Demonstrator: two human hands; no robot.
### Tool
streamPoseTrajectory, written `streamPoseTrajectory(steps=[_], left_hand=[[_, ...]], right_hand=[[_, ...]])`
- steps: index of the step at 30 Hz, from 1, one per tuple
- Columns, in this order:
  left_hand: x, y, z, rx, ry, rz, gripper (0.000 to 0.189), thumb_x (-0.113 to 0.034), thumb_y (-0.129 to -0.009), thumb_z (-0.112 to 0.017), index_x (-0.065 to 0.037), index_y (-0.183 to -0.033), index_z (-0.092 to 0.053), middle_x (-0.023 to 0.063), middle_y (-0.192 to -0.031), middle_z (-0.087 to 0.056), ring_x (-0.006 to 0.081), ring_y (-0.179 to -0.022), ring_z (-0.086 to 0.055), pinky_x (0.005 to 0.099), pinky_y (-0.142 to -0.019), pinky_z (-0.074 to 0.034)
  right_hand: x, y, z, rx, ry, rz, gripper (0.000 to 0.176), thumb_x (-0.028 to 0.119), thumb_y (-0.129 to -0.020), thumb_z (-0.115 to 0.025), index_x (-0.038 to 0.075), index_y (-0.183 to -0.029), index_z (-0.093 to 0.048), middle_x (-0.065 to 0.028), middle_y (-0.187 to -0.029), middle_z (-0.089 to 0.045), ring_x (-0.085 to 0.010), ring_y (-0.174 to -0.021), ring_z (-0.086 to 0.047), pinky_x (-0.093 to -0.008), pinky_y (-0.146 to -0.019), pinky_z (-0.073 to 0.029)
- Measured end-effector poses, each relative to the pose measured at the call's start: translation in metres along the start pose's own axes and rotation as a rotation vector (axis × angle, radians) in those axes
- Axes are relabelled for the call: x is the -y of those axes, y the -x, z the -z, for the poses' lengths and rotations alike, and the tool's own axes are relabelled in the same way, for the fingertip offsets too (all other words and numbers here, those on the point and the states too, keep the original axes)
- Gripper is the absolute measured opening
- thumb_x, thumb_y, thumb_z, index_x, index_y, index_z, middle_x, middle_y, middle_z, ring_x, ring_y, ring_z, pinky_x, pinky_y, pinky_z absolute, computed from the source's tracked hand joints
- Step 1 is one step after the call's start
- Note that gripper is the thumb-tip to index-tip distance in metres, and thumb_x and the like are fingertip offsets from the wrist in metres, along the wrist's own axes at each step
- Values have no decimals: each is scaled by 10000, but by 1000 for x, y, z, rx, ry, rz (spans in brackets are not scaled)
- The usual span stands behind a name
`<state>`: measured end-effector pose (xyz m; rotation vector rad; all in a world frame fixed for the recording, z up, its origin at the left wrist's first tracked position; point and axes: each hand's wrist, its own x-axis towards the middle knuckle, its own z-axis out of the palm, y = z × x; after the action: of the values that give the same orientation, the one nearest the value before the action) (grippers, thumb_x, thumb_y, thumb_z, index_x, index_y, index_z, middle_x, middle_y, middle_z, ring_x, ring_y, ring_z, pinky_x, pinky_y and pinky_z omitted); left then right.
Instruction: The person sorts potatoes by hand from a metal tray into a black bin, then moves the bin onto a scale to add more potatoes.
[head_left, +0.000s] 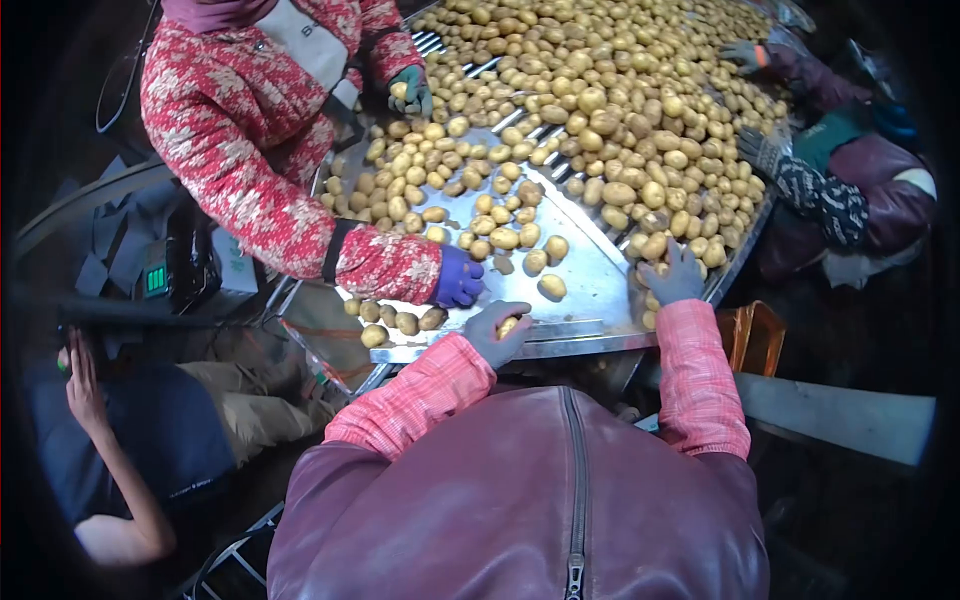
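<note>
My left hand (494, 334), in a grey glove, is closed round a potato (507, 327) at the near edge of the metal table (570, 325). Farther right, my right hand (675, 273), also gloved in grey, lies on potatoes at the table's right part; its fingers are spread over them, and I cannot make out a grip. Between my hands a few loose potatoes (551, 287) rest on the bare metal. The big heap of potatoes (640, 130) covers metal rollers (545, 135) beyond.
At the left, a co-worker in a red floral jacket (215, 150) reaches a purple-gloved hand (459, 278) close to my left hand. Another co-worker's gloved hands (762, 150) touch the heap at the right. A person in dark clothes (150, 420) is at lower left. An orange crate (757, 338) stands beside the table.
</note>
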<state>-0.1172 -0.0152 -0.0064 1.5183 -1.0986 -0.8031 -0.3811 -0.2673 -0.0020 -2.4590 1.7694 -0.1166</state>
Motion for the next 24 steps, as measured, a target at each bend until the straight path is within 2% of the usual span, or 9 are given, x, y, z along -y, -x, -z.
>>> streamPoseTrajectory(steps=[2,5,8,12,14,17,19,22,24], left_hand=[[-2,1,0,24,26,75,251,-195,-888,-683,-36,-1081,-671,63,-875,-622,108,-725,-598,260,-631,-487],[-4,1,1,37,-45,58,242,-187,-893,-674,-31,-1077,-669,70,-917,-630,121,-777,-610,266,-692,-497],[-1,3,-1,31,-48,13,247,-190,-876,-682,-43,-1073,-664,119,-966,-659,215,-873,-652,312,-779,-510],[3,0,-1,54,-5,66,248,-186,-878,-679,-35,-1074,-665,103,-946,-651,200,-873,-648,302,-771,-509],[13,1,1,57,-23,66,237,-133,-917,-629,1,-1111,-641,49,-910,-633,106,-801,-605,244,-730,-493],[16,0,3,65,2,139,243,-132,-927,-617,-3,-1132,-630,34,-894,-624,80,-726,-596,221,-676,-487],[25,0,1,56,38,133,245,-135,-929,-616,-5,-1136,-628,31,-888,-625,80,-717,-599,217,-663,-485],[25,2,2,42,89,158,248,-142,-931,-614,-7,-1139,-625,29,-878,-628,85,-726,-611,213,-648,-481],[26,4,1,36,106,178,247,-146,-933,-613,-8,-1138,-626,31,-873,-630,91,-745,-621,212,-645,-479]], right_hand=[[23,7,28,173,-9,-74,870,593,-704,-715,195,-1422,-427,-220,-1360,-402,-425,-1256,-409,-530,-1018,-366],[34,17,30,107,38,-15,836,579,-701,-720,214,-1405,-455,-215,-1356,-393,-417,-1243,-419,-525,-1003,-378],[39,20,30,119,-31,83,791,582,-681,-724,260,-1368,-499,-193,-1340,-409,-394,-1218,-427,-543,-977,-385],[82,29,15,70,-12,210,687,559,-727,-670,258,-1329,-535,-194,-1333,-411,-359,-1270,-378,-575,-950,-371],[109,32,9,-2,8,199,646,513,-760,-648,244,-1335,-527,-174,-1325,-417,-338,-1277,-377,-585,-939,-367],[128,40,3,-20,-45,329,597,490,-767,-639,225,-1296,-552,-164,-1327,-410,-336,-1272,-374,-609,-931,-357],[130,49,8,-127,-284,513,613,471,-739,-665,168,-1262,-559,-162,-1258,-468,-366,-1159,-468,-587,-903,-385],[77,37,8,-249,-508,449,640,426,-715,-700,120,-1255,-544,-161,-1176,-527,-383,-1023,-550,-555,-869,-412],[32,50,42,-150,-187,276,644,383,-708,-726,85,-1246,-537,-158,-1093,-559,-358,-926,-591,-508,-810,-446]])
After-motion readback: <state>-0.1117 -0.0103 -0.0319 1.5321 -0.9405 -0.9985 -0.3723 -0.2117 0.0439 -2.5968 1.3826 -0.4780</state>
